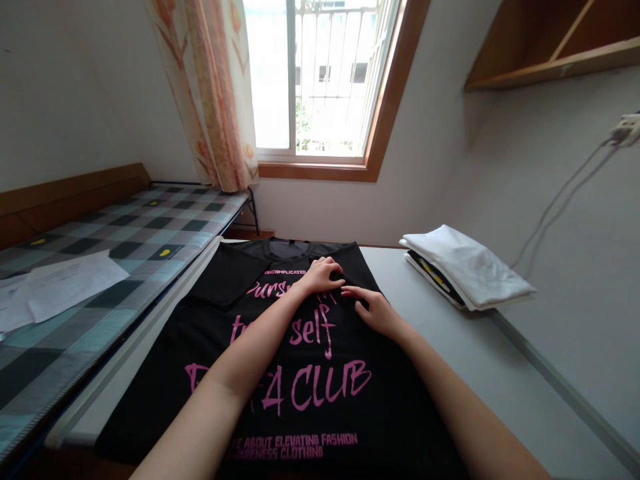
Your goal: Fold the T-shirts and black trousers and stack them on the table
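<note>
A black T-shirt (pixel 395 413) with pink lettering lies spread out, front up, on a white table (pixel 430 300), its collar toward the window. The sleeve on the left is folded in over the shirt's front. My left hand (pixel 324 275) rests on the upper right of the chest, fingers curved and parted from the thumb, with no cloth seen between them. Just to its right, my right hand (pixel 373 308) touches the shirt near the right sleeve, its fingers stretched out and apart. The fingertips of both hands are close together.
Folded white clothes (pixel 460 263) with a dark piece among them are stacked at the table's right. Along the left stands a bed with a checkered mat (pixel 115 233) and papers (pixel 75 283). A curtain (pixel 215 93) hangs by the window. A cable (pixel 555 207) runs down the right wall.
</note>
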Demonstrator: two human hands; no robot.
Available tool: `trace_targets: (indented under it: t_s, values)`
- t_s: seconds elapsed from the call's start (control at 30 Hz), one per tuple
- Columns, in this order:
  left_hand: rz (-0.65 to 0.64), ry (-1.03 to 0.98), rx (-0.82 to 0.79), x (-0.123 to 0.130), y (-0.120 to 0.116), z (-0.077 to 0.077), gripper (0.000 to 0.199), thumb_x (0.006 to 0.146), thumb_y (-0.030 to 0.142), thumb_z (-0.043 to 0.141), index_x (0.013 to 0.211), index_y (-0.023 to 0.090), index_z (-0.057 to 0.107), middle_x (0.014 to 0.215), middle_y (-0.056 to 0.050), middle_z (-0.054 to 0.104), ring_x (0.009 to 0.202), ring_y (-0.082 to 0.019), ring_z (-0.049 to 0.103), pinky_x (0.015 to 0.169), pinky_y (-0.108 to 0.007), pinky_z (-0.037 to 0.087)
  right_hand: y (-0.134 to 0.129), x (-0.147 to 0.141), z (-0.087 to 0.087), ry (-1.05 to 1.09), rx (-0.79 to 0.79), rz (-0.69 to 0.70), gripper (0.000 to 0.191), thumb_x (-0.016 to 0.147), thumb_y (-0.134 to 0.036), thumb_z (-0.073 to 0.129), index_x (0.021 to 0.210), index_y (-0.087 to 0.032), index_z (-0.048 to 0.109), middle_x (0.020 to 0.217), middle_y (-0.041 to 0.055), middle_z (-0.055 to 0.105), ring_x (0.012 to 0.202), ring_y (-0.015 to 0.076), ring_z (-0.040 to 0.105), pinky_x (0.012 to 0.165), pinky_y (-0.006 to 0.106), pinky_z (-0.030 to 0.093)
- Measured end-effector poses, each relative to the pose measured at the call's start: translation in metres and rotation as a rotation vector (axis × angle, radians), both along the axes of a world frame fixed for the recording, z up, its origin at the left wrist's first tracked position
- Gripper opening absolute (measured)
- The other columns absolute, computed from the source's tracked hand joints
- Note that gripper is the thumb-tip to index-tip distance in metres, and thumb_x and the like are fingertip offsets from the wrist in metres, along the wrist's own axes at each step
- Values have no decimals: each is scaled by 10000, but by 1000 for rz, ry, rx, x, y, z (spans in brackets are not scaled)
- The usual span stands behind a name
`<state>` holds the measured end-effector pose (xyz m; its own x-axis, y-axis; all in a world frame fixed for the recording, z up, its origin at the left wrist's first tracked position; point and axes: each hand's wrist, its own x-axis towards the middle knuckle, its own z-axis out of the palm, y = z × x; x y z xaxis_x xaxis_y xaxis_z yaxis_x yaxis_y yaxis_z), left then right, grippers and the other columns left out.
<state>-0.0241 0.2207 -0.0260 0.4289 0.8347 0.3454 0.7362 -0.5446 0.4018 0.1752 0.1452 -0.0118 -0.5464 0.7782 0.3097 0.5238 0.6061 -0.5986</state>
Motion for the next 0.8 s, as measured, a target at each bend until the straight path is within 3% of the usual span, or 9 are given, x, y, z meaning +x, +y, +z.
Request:
trace_targets:
  t_s: [0.1,0.2,0.37,0.5,0.63,0.8]
  values:
    - [-11,36,-47,-2,-5,0,470,712,588,691,1075,292,655,1116,-41,568,1138,-266,487,1039,-412,329,6,10,-2,-83,97,-8,454,821,-106,449,1215,-232,636,1128,63,677,1038,209,628,927,386,499]
    - [-29,62,-61,-3,-9,2,646,635,701,682,1130,290,621,1152,-52,537,1173,-289,453,1066,-433,283,13,25,-4,-272,196,-128,417,789,-110,503,1153,-225,671,1173,75,648,1094,240,581,962,428,450]
    - [-24,109,-65,-1,-13,1,788,609,756,651,1257,320,552,1222,-62,519,1225,-290,429,1095,-426,239,19,44,-3,-508,185,-309,396,793,-146,519,1139,-233,691,1243,70,622,1102,270,564,921,447,441]
    - [-78,147,-63,-1,-12,-4,828,667,751,606,1371,335,475,1417,-70,438,1362,-292,320,1141,-447,145,19,43,0,-493,220,-349,302,847,-245,500,1034,-223,735,1209,70,651,1116,266,571,952,450,432]
    - [-124,202,-86,-2,-11,-7,814,735,755,519,1423,332,416,1547,-62,304,1440,-282,200,1163,-481,32,20,31,-9,-426,307,-342,450,936,-371,403,1300,-182,587,1400,113,516,1308,276,440,1055,462,370]
    - [-74,223,-95,-1,-12,-6,930,726,772,496,1474,240,341,1569,-111,233,1455,-271,166,1174,-441,34,26,25,-29,-548,159,-291,572,957,-440,330,1416,-119,448,1501,161,358,1400,300,303,1104,505,308]
